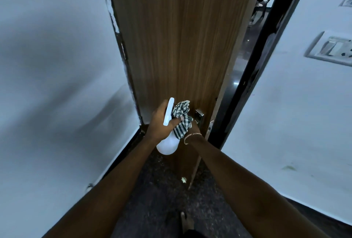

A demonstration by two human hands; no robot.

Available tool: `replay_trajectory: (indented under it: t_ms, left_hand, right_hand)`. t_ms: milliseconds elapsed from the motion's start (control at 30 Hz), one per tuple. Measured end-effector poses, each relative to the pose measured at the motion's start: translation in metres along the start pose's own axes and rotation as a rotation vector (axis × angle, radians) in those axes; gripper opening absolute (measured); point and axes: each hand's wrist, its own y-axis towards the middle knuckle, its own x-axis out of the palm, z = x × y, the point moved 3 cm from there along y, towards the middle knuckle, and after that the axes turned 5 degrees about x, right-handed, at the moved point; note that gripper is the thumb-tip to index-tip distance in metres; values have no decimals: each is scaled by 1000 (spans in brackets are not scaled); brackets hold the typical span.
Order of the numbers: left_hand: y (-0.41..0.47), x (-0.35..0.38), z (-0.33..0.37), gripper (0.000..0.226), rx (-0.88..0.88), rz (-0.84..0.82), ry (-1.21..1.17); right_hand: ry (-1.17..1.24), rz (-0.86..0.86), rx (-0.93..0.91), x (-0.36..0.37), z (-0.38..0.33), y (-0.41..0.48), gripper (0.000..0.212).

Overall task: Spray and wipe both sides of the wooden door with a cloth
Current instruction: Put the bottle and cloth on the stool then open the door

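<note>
Door of brown, vertically grained wood stands ajar straight ahead of the person, its free edge on the right, apart from the black door frame. A small silver metal handle sits low on the door near that edge.

In front of the door's lower part, just left of the handle, both hands meet. The left hand has its fingers curled round the neck of a white plastic spray bottle, whose rounded body hangs below the hand and whose head points up toward the door. A crumpled green-and-white checked cloth bunches against the bottle's right side. The right hand lies under the cloth beside the handle; the cloth hides its fingers, so its grip cannot be told. A thin gold chain bracelet circles that wrist. Both forearms reach forward, bare and nearly straight, converging on the door.

A pale wall runs left of the door. Right of the door frame, a white switch plate is set in another pale wall. Dark speckled floor lies below the door.
</note>
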Motion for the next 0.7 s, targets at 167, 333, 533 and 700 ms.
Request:
replay_trajectory:
  t_ms: [167, 333, 533, 700]
  left_hand:
    - [-46, -3, 1, 69, -33, 17, 6]
    - [-76, 3, 15, 64, -16, 40, -14]
    - [-89, 19, 37, 39, 0, -8, 2]
    - [-87, 22, 49, 33, 5, 48, -5]
  right_hand:
    - [95, -57, -200, 8, 12, -41, 33]
    - [59, -21, -277, 0, 36, -68, 22]
    - [496, 107, -281, -33, 49, -91, 13]
    - [936, -197, 83, -17, 44, -86, 28]
